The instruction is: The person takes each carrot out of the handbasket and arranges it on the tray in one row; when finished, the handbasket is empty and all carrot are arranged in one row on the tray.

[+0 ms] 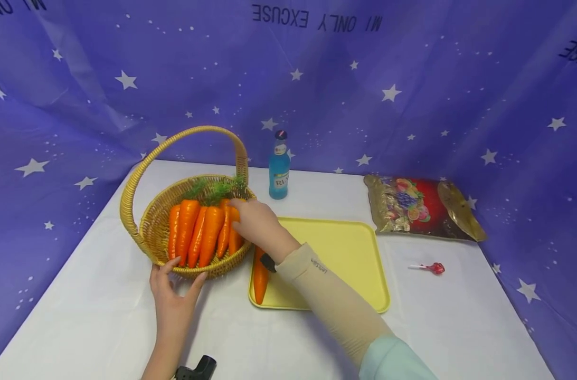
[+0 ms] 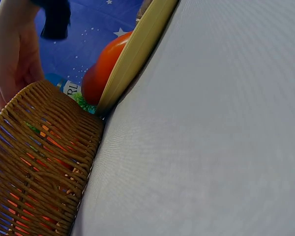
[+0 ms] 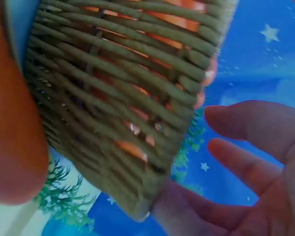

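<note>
At table centre-left: wicker basket [image 1: 160, 221] with arched handle, loaded with a row of orange carrots [image 1: 200, 232], green tops toward the backdrop. Left hand [image 1: 173, 295] spread against the near basket wall, fingers straight and pressing, nothing pinched. Right hand [image 1: 256, 221] reaching over the right rim, fingers curled down among the rightmost carrots; actual grip on one not confirmable from the head view, and fingers mostly straight in the right wrist view. One loose carrot [image 1: 260, 274] already on the left edge of the yellow tray [image 1: 345, 253], just beside the basket.

Probable faults:
- Basket tip or slide toward the tray if lifting force exceeds the left hand's bracing.
- Neighbouring carrots dragged out over the rim, since closely packed and touching.
- Carrot roll-off at the tray's low lip, loose carrot lying right at the edge.
- Forearm sweep against that loose carrot.

Surface: white cloth, smooth, likely slippery under wicker. Also present: blue bottle [image 1: 279, 166] behind the tray, candy bag [image 1: 421, 208] and red lollipop [image 1: 431, 268] to the right. Surroundings: blue star-printed fabric draped on three sides.
</note>
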Tool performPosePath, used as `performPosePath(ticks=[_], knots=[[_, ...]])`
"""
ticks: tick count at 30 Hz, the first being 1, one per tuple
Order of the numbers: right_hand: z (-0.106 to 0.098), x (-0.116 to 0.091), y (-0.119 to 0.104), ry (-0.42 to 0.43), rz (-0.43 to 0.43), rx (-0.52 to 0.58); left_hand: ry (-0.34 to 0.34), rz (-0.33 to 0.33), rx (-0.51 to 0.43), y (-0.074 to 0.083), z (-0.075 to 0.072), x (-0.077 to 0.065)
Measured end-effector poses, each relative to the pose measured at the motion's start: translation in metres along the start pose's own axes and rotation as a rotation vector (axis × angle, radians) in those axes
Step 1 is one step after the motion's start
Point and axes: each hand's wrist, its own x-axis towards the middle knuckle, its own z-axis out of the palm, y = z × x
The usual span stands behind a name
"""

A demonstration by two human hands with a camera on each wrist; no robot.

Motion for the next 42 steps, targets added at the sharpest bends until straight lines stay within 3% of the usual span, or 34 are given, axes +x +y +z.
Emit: performPosePath(ticks=[3, 8, 14, 26, 31, 42], knots=[[0.008, 0.011, -0.006, -0.019, 0.015, -0.1, 0.001, 0.002, 0.004, 0.0, 0.001, 0.0], [0.021, 0.023, -0.009, -0.048, 0.033, -0.16, 0.006, 0.013, 0.011, -0.001, 0.001, 0.001], [0.03, 0.031, -0.013, -0.093, 0.056, -0.174, 0.004, 0.018, 0.007, -0.001, 0.0, 0.0], [0.04, 0.038, -0.014, -0.055, 0.079, -0.17, -0.002, 0.01, 0.011, 0.003, 0.0, 0.0], [0.037, 0.038, -0.011, 0.005, 0.062, -0.057, -0.004, 0.008, 0.01, 0.003, -0.001, 0.0], [0.018, 0.019, 0.0, 0.086, 0.032, 0.331, 0.002, 0.019, 0.019, 0.002, -0.001, 0.0]])
